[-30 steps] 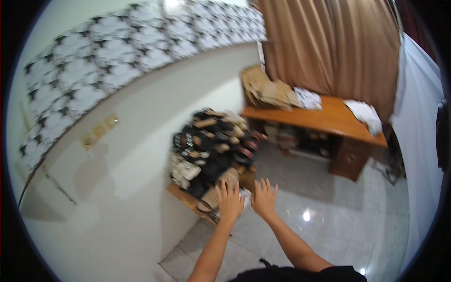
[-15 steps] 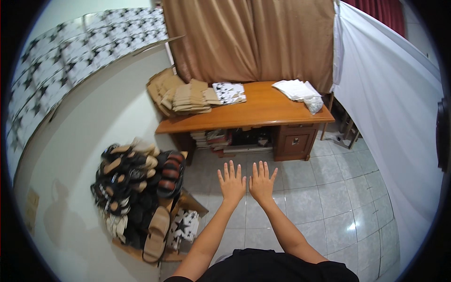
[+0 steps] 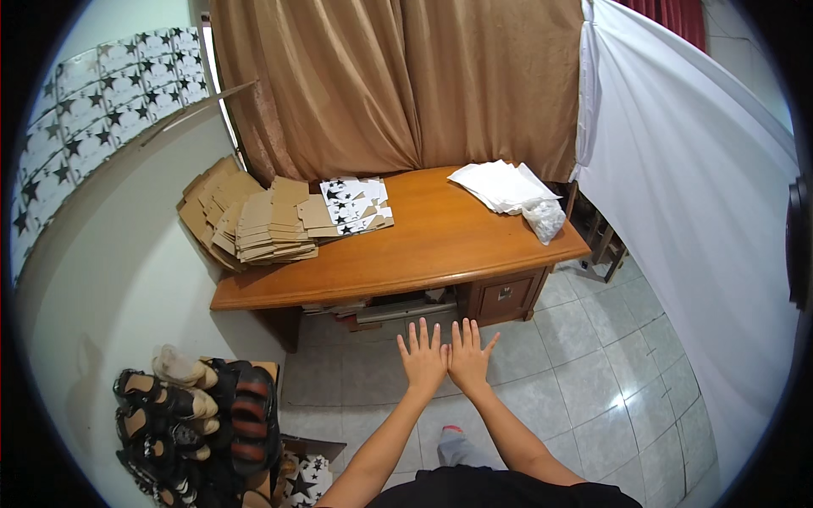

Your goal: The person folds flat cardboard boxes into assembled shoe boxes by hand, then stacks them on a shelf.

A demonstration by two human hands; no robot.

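Note:
My left hand (image 3: pixel 423 362) and my right hand (image 3: pixel 468 360) are held out side by side over the tiled floor, backs up, with fingers spread. Their thumbs touch or nearly touch, and neither holds anything. Beyond them stands a wooden desk (image 3: pixel 423 224). On its left part lie stacks of flat brown cardboard boxes (image 3: pixel 275 216), and beside these a flat white box with black stars (image 3: pixel 351 203). White paper sheets (image 3: pixel 500 184) and a clear plastic bag of white contents (image 3: pixel 544 220) rest at the desk's right end.
A pile of shoes (image 3: pixel 178 423) fills a rack at the lower left. Above it, a wall shelf bears star-printed boxes (image 3: pixel 110 102). Brown curtains (image 3: pixel 406 85) hang behind the desk; a white cloth (image 3: pixel 669 178) hangs along the right. Books (image 3: pixel 398 311) lie under the desk.
The desk now appears nearer and further left in view, and the shoe rack has slid toward the lower left. A foot has come into sight below my hands, which keep their pose.

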